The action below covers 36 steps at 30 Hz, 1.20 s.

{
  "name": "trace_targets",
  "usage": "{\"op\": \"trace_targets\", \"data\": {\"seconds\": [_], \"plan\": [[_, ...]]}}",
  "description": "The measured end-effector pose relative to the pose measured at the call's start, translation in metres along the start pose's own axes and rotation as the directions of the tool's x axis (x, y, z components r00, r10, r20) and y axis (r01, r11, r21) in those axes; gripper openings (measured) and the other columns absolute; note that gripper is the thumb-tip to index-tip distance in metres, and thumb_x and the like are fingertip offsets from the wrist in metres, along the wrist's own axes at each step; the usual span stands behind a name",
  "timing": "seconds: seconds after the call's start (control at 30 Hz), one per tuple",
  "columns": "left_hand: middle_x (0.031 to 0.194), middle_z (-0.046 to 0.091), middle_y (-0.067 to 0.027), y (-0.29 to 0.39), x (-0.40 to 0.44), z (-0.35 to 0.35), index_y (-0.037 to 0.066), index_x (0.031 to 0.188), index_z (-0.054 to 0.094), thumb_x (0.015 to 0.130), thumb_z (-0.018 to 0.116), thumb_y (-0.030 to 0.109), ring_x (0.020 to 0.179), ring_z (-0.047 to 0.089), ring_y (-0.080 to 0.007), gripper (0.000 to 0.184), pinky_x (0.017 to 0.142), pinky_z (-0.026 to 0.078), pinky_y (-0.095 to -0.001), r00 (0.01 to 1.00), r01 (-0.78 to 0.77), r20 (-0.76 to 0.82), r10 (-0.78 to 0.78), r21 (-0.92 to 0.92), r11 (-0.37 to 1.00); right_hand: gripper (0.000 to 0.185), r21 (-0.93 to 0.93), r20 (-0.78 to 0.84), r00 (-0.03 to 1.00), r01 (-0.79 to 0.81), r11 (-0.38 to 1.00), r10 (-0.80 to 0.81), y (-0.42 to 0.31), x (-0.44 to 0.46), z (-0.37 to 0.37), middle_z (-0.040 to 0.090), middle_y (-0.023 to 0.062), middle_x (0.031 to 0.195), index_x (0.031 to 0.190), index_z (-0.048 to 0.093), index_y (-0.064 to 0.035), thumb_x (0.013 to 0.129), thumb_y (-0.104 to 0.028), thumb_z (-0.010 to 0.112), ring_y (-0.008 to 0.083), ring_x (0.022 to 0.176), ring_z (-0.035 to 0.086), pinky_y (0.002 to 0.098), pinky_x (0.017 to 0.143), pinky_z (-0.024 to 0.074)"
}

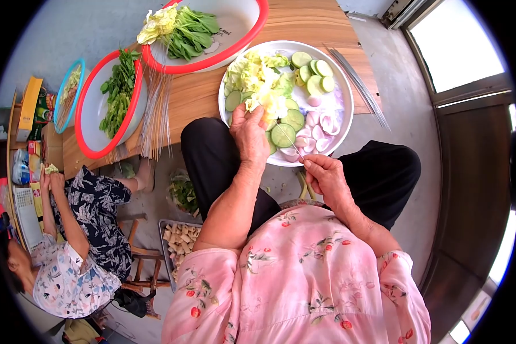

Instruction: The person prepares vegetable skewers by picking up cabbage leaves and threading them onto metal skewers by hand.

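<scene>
Over a round white plate [345,123], my left hand [251,136] pinches a pale yellow-green cabbage leaf [274,106]. My right hand [328,179] grips the lower end of a thin metal skewer [295,147], which slants up toward the leaf; its tip is hidden there. Under the skewer lie cucumber slices [283,135] and, to the right, pink-and-white pieces [318,129] that look like onion. More cabbage leaves [251,71] are heaped on the plate's far left, with another group of cucumber slices [315,86] at the far right.
Loose skewers [358,86] lie right of the plate, and a bundle of skewers [156,114] hangs over the table's left side. Red-rimmed baskets [83,123] hold greens. A co-worker [77,252] sits at left, holding a leaf piece. A metal tray [165,258] of pale chunks is below.
</scene>
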<state>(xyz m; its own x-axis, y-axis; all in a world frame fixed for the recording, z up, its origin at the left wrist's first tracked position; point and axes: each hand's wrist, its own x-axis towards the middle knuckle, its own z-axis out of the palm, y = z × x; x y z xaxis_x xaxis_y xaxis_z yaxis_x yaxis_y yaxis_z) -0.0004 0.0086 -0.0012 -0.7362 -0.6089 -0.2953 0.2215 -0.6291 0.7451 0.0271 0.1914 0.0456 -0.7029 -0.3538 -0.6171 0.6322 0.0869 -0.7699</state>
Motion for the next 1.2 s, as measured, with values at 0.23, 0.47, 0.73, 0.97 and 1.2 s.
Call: {"op": "trace_targets", "data": {"seconds": [0.23, 0.47, 0.73, 0.97, 1.2], "plan": [[0.101, 0.060, -0.0116, -0.005, -0.001, -0.003, 0.001, 0.106, 0.052, 0.084, 0.053, -0.002, 0.086, 0.062, -0.0214, 0.022, 0.073, 0.054, -0.0354, 1.000, -0.013, 0.004, 0.013, 0.063, 0.998, 0.015, -0.020, -0.028, 0.998, 0.051, 0.999, -0.051, 0.008, 0.005, -0.002, 0.051, -0.0006, 0.055, 0.096, 0.065, -0.0013, 0.088, -0.011, 0.056, 0.0042, 0.038, 0.035, 0.0187, 0.036, 0.0280], [0.091, 0.062, -0.0069, -0.012, -0.017, 0.008, 0.002, 0.104, 0.053, 0.081, 0.056, -0.001, 0.078, 0.061, -0.0135, 0.023, 0.065, 0.050, -0.0229, 0.997, 0.073, 0.014, -0.073, 0.018, 0.997, 0.015, -0.021, -0.024, 0.996, 0.080, 0.997, -0.081, 0.002, 0.007, -0.001, 0.051, -0.0005, 0.055, 0.096, 0.066, -0.0024, 0.087, -0.011, 0.058, 0.0041, 0.040, 0.036, 0.0189, 0.037, 0.0286], [0.094, 0.062, -0.0067, -0.010, -0.032, 0.014, 0.001, 0.102, 0.055, 0.078, 0.052, -0.004, 0.079, 0.060, -0.0125, 0.025, 0.064, 0.046, -0.0234, 0.961, 0.185, 0.169, -0.218, 0.192, 0.964, 0.015, 0.030, -0.082, 0.995, 0.068, 0.997, -0.065, -0.003, 0.008, -0.012, 0.052, 0.0000, 0.056, 0.097, 0.065, -0.0024, 0.087, -0.011, 0.058, 0.0042, 0.040, 0.036, 0.0185, 0.037, 0.0268], [0.091, 0.062, -0.0097, -0.007, 0.009, -0.013, 0.001, 0.096, 0.058, 0.077, 0.051, -0.001, 0.074, 0.062, -0.0182, 0.020, 0.067, 0.048, -0.0271, 0.985, -0.174, 0.087, 0.152, 0.584, 0.792, 0.018, 0.039, -0.195, 0.972, 0.139, 0.990, -0.129, -0.003, 0.011, -0.039, 0.052, -0.0009, 0.056, 0.097, 0.064, 0.0007, 0.089, -0.013, 0.056, 0.0033, 0.036, 0.032, 0.0177, 0.033, 0.0216], [0.095, 0.057, -0.0089, -0.015, 0.009, -0.003, 0.008, 0.092, 0.063, 0.066, 0.068, 0.007, 0.095, 0.050, -0.0291, 0.027, 0.082, 0.041, -0.0387, 0.774, -0.574, 0.595, 0.215, 0.804, -0.158, 0.017, 0.071, -0.158, 0.981, 0.128, 0.989, -0.116, 0.001, 0.011, -0.043, 0.051, -0.0003, 0.055, 0.097, 0.065, -0.0011, 0.087, -0.013, 0.057, 0.0044, 0.039, 0.035, 0.0186, 0.035, 0.0250]]}}
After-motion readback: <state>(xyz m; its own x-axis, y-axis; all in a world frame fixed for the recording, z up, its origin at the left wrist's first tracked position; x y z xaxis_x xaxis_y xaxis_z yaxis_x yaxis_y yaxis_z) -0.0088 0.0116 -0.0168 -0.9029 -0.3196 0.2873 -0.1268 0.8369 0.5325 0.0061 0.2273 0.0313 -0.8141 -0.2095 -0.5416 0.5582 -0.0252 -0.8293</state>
